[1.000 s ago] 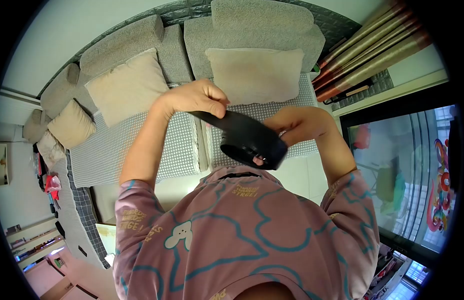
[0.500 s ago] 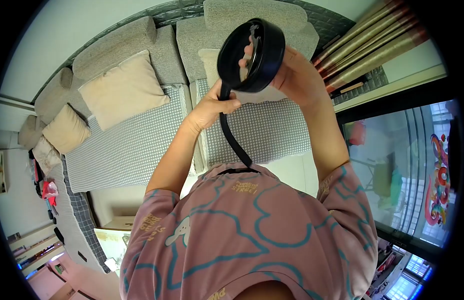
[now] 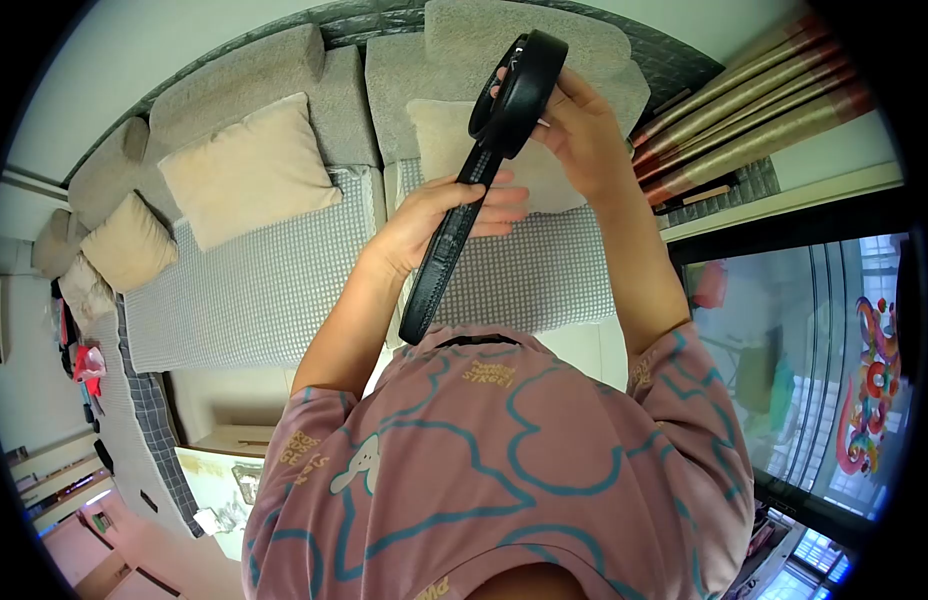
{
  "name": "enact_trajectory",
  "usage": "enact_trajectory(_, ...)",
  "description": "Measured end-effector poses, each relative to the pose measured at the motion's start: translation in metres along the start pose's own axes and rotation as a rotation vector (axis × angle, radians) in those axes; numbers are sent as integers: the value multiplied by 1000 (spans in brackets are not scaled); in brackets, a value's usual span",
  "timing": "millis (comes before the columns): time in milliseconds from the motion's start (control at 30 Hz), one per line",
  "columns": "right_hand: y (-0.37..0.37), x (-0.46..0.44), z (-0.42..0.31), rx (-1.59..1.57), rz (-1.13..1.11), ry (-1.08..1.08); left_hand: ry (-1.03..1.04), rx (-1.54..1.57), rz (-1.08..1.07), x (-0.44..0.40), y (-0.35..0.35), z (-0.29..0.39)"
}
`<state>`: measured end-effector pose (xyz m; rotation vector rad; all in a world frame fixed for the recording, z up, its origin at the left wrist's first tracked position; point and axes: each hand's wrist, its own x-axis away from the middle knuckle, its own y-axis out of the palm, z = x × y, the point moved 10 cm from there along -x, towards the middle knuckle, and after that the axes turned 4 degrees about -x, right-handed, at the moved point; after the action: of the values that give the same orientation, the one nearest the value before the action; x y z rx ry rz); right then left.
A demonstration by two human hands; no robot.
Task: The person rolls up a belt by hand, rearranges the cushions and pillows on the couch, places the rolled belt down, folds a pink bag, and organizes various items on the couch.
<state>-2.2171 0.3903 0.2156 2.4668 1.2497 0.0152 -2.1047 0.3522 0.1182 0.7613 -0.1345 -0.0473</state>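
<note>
A black leather belt (image 3: pixel 529 100) is wound into a loop in front of me, its stitched free end slanting down to the left toward my shirt. My right hand (image 3: pixel 582 140) grips the coil from the right, with some fingertips showing inside the loop. Below the coil, my left hand (image 3: pixel 434 218) pinches the hanging strap: the thumb lies across its front and the fingers stretch out behind it. Silvery marks show on the inner face of the loop. The belt partly hides the fingers of both hands.
Ahead is a grey sofa (image 3: pixel 329 115) with beige pillows (image 3: pixel 246 170) and a checked seat cover (image 3: pixel 274 275). Striped curtains (image 3: pixel 749 115) hang at the right, above a dark-framed glossy panel (image 3: pixel 764 340) with reflections. A low table (image 3: pixel 219 490) stands at lower left.
The loop has turned to a narrower, more edge-on view, and the free end has swung left with its flat face showing. My left fingers have straightened behind the strap.
</note>
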Motion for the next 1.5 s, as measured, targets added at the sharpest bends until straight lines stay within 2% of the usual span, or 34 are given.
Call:
enact_trajectory(33, -2, 1, 6, 87, 25, 0, 2, 3, 7, -2, 1, -2)
enact_trajectory(100, -2, 1, 18, 173, 44, -1, 28, 210, 49, -7, -3, 0)
enact_trajectory(133, 6, 3, 18, 265, -28, -56, 30, 211, 54, -9, -5, 1)
enact_trajectory(167, 16, 7, 21, 355, -100, -111, 26, 362, 76, -11, -9, -1)
enact_trajectory(200, 16, 9, 34, 306, -83, -68, 21, 512, 99, -14, -15, -4)
enact_trajectory(233, 18, 14, 36, 303, -87, -67, 24, 510, 103, -16, -27, -10)
enact_trajectory(300, 31, 25, 55, 368, -224, 70, 145, 650, -295, -14, -10, 6)
enact_trajectory(333, 27, 27, 68, 422, -249, 93, 63, 571, 22, -11, -23, -4)
enact_trajectory(367, 23, 28, 76, 419, -249, 95, 62, 571, 25, -13, -29, -6)
enact_trajectory(433, 47, 43, 55, 942, -426, -454, 106, 645, -183, -16, -36, -6)
enact_trajectory(500, 49, 50, 62, 951, -464, -450, 133, 596, -91, -19, -52, -11)
enact_trajectory(567, 50, 57, 61, 1167, -406, -469, 81, 536, 227, -19, -72, -23)
enact_trajectory(600, 49, 60, 64, 1166, -403, -468, 144, 425, 236, -18, -78, -20)
enact_trajectory(633, 42, 61, 68, 1132, -361, -436, 141, 424, 236, -21, -80, -23)
enact_trajectory(700, 39, 65, 70, 1098, -322, -405, 293, 382, 199, -22, -77, -6)
enact_trajectory(733, 2, 57, 75, 455, -9, -108, 326, 326, 292, -18, -83, 2)
enact_trajectory(767, -24, 65, 106, -195, 285, 189, 335, 329, 297, -18, -81, 9)
enact_trajectory(800, -22, 65, 106, -193, 277, 196, 414, 153, 297, -14, -74, 26)
enact_trajectory(833, 1, 66, 113, -54, 36, 285, 484, -23, 296, -10, -66, 39)
enact_trajectory(900, 22, 76, 127, 84, -206, 376, 463, -88, 277, -11, -59, 39)
enact_trajectory(967, 27, 86, 156, -401, -137, 658, 488, -216, 228, -16, -51, 41)
enact_trajectory(1033, 21, 82, 158, -309, -153, 680, 491, -258, 240, -18, -58, 41)
enact_trajectory(1100, 12, 73, 171, -51, -277, 616, 498, -181, 268, -17, -64, 39)
enact_trajectory(1133, 5, 62, 168, 62, -273, 494, 491, -202, 320, -14, -70, 38)
enact_trajectory(1167, 3, 54, 175, 68, -284, 498, 502, -197, 327, -7, -77, 35)
enact_trajectory(1233, -20, 16, 182, 169, -98, 451, 353, -385, 511, 16, -115, 12)
enact_trajectory(1300, -35, -27, 187, 534, -144, 479, 132, -237, 698, 59, -163, -33)
enact_trajectory(1333, -57, -82, 207, 755, -144, 428, -21, -83, 904, 121, -220, -101)
enact_trajectory(1367, -65, -119, 207, 934, -113, 275, -80, -23, 1085, 163, -234, -129)
enact_trajectory(1433, -78, -188, 221, 1041, -31, 143, -95, 57, 1362, 254, -251, -194)
enact_trajectory(1467, -84, -224, 232, 1284, 18, 55, -144, 45, 1435, 296, -250, -224)
enact_trajectory(1500, -75, -246, 226, 1251, 40, 58, -94, 132, 1513, 337, -245, -255)
